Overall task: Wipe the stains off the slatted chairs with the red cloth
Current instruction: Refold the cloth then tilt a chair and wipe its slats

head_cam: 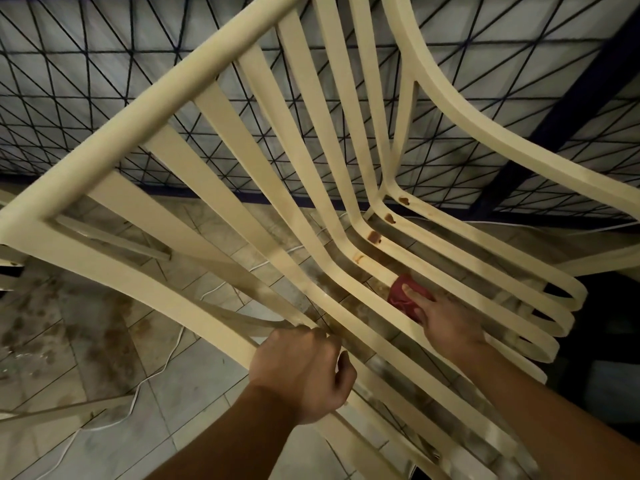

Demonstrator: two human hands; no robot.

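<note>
A cream slatted chair fills the view, its back towards me and tilted. Brown stains dot the slats where the back bends into the seat. My left hand grips a slat and the frame at the lower middle. My right hand holds the bunched red cloth and presses it on a seat slat just below the lowest stain, with one finger stretched over the cloth.
A dark blue metal grille stands behind the chair. The tiled floor below is dirty, and a white cable runs across it. Part of another cream chair shows at the left edge.
</note>
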